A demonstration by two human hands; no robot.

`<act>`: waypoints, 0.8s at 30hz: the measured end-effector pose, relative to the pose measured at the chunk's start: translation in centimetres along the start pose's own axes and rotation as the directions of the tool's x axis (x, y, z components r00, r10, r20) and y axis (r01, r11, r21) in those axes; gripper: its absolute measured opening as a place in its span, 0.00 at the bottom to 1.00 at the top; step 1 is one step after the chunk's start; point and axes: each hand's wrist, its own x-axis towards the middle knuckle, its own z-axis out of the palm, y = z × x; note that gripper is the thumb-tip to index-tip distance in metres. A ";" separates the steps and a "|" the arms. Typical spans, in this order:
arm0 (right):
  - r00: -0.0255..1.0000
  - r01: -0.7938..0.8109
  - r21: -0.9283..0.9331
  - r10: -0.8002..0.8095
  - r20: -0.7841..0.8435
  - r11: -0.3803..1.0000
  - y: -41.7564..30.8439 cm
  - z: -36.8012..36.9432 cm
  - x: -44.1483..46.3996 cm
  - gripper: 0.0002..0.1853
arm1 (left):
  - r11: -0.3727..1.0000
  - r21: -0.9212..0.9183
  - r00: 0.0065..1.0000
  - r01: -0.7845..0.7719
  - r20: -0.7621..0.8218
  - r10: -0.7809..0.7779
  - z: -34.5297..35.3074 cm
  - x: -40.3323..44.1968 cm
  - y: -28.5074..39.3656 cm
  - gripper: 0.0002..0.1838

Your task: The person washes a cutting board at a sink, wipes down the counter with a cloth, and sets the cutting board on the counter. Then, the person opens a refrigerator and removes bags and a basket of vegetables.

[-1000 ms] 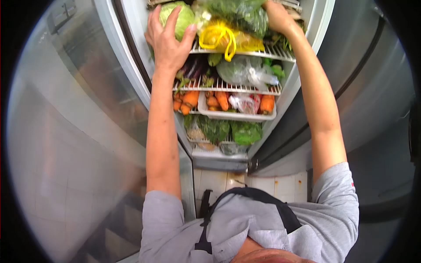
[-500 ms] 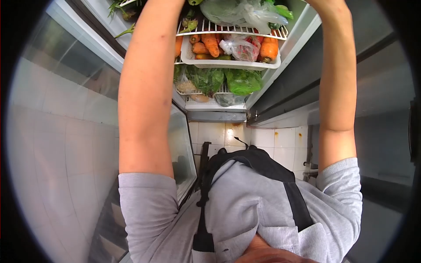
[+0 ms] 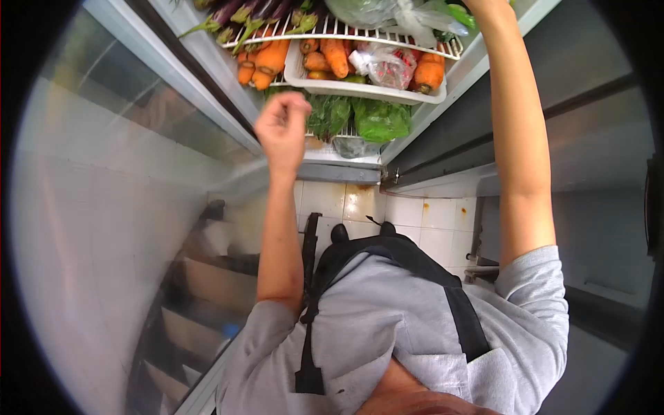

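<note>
My left hand (image 3: pixel 282 131) is in front of the lower part of the fridge, fingers curled in a loose fist, with nothing showing in it. It is slightly blurred. Behind it are carrots (image 3: pixel 271 61) and bagged leafy greens (image 3: pixel 330 114). My right arm (image 3: pixel 520 124) stretches up along the right side of the fridge; its wrist meets the top edge of the picture and the hand is cut off. Closest to that wrist is a clear plastic bag (image 3: pixel 415 21) on the upper wire shelf (image 3: pixel 339 33). Eggplants (image 3: pixel 266 10) lie on the same shelf's left side.
A white tray (image 3: pixel 373 90) holds more carrots and a knotted bag with red contents (image 3: pixel 387 66). A green bag (image 3: pixel 382 121) sits lower down. The glass door (image 3: pixel 83 207) stands at the left, a dark door (image 3: pixel 581 104) at the right. Tiled floor (image 3: pixel 401 211) lies below.
My left hand has come down from above the top edge into view, and the left arm has drawn back. My right arm has shifted slightly left. The eggplants and left carrots are now uncovered.
</note>
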 end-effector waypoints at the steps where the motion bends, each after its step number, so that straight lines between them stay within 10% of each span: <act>1: 0.998 0.024 -0.017 -0.025 -0.056 1.000 -0.2 -0.1 -1.1 0.23 | 0.985 -0.006 0.984 0.174 0.029 -0.174 -0.8 -2.6 -2.5 0.03; 7: 0.996 0.020 -0.064 -0.025 -0.081 0.998 -2.0 -1.7 -3.8 0.17 | 0.796 -0.036 0.794 0.605 0.099 -0.599 -1.3 -12.1 -6.4 0.05; 13: 0.984 0.013 0.191 0.021 -0.176 0.982 -6.8 -5.7 -5.3 0.19 | 0.771 -0.216 0.798 0.599 0.079 -0.597 0.8 -7.2 -3.8 0.12; 16: 0.990 0.056 0.437 -0.109 0.095 0.898 -9.4 -4.5 -8.4 0.10 | 0.672 -0.342 0.734 0.657 0.085 -0.674 2.0 -1.6 -3.2 0.30; 21: 0.898 -0.188 0.253 0.062 0.436 0.949 -8.7 -0.3 -17.6 0.14 | 0.329 -0.581 0.506 0.745 0.170 -0.846 6.4 2.0 -4.9 0.60; 24: 0.881 -0.288 0.205 0.175 0.439 0.936 -7.9 -0.9 -20.2 0.16 | 0.333 -0.641 0.561 0.692 0.188 -0.806 6.6 2.0 -5.5 0.45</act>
